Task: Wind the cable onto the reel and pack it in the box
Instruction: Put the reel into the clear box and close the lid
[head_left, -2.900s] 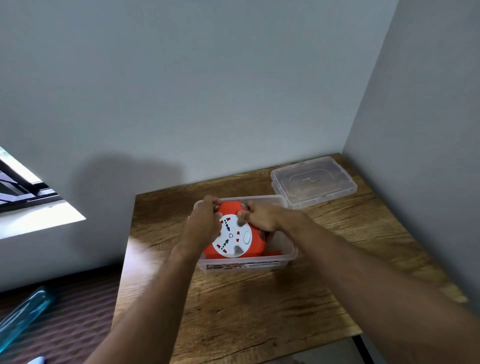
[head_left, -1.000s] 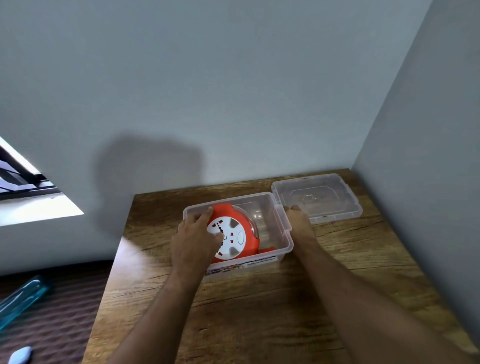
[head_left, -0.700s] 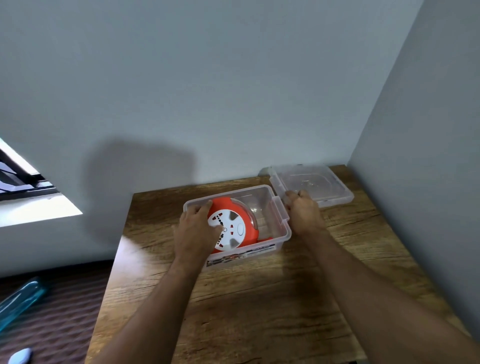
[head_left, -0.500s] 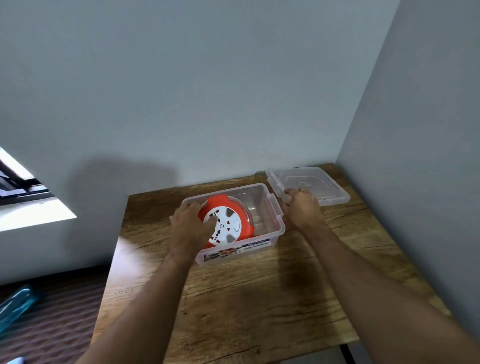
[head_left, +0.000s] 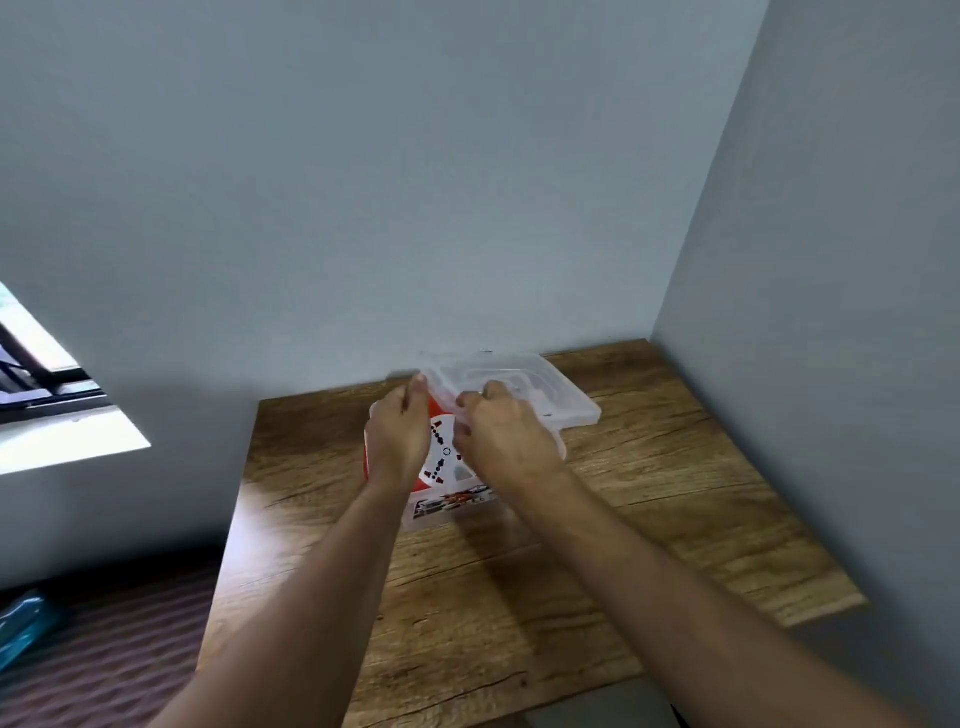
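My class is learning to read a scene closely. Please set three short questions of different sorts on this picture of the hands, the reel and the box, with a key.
1. True or false: the clear lid already lies flat and shut on the clear plastic box.
2. Which hands hold the lid: (a) left only, (b) right only, (c) both?
3. Fill in: the orange and white cable reel sits inside the ____.

Key
1. False: it is held tilted above the box's far side.
2. (c): the left hand and the right hand both grip its near edge.
3. Box, which stands on the wooden table.
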